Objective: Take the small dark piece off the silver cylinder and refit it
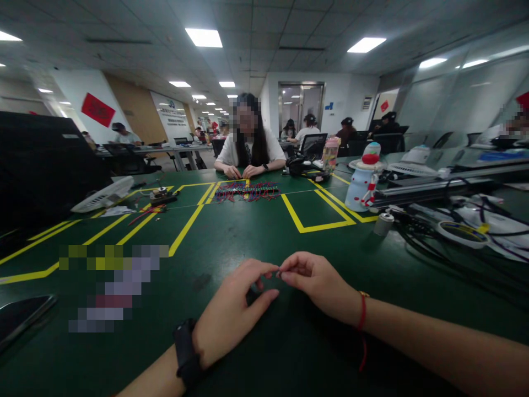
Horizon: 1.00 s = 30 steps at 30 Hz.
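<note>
My left hand (pixel 235 300), with a black band on its wrist, hovers over the green table. Its thumb and index finger are apart, and the index fingertip reaches to the fingertips of my right hand (pixel 322 281). A tiny dark piece (pixel 279 273) is pinched between the thumb and index finger of that right hand; it is too small to name. A red cord bracelet (pixel 362 311) hangs from my right wrist. Beyond both hands lies a row of small parts with red and blue wires (pixel 248 191), in front of a seated co-worker.
The green table (pixel 231 237) carries yellow tape outlines. At right stand a light-blue bottle (pixel 360 190), a small can (pixel 384 223) and tangled cables (pixel 425 245). A phone (pixel 25 317) lies at left, near a blurred-out patch. Further back are a white fan-like device (pixel 103 196) and loose wires.
</note>
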Each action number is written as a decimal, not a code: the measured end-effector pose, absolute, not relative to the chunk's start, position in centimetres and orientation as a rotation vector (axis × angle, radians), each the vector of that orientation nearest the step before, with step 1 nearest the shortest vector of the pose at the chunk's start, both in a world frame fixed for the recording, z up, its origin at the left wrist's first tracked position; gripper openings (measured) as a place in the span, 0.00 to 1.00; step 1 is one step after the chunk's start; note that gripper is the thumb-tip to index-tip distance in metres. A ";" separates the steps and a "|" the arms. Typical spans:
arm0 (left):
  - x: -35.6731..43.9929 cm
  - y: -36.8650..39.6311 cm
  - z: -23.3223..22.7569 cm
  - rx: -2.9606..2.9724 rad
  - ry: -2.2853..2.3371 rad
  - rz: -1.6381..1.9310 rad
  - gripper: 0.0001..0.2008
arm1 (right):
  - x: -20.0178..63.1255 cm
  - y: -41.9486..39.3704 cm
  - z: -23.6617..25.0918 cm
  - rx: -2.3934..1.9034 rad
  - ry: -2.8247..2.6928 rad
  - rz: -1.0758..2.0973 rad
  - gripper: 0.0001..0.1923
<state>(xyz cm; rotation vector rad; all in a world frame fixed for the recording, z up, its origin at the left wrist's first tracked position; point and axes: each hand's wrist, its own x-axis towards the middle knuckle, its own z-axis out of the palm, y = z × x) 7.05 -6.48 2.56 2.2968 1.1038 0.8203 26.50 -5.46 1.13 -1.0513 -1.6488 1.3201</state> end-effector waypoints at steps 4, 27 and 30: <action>7.5 -7.3 2.8 2.384 1.010 0.945 0.08 | 26.5 -5.9 1.7 -0.880 -1.141 1.917 0.19; 3.9 -3.4 2.3 1.839 1.392 0.958 0.15 | 35.5 -1.2 6.8 -1.505 -1.733 0.729 0.21; 3.1 -2.1 1.4 1.597 1.414 0.984 0.18 | 41.8 0.5 8.8 -1.816 -1.669 0.138 0.20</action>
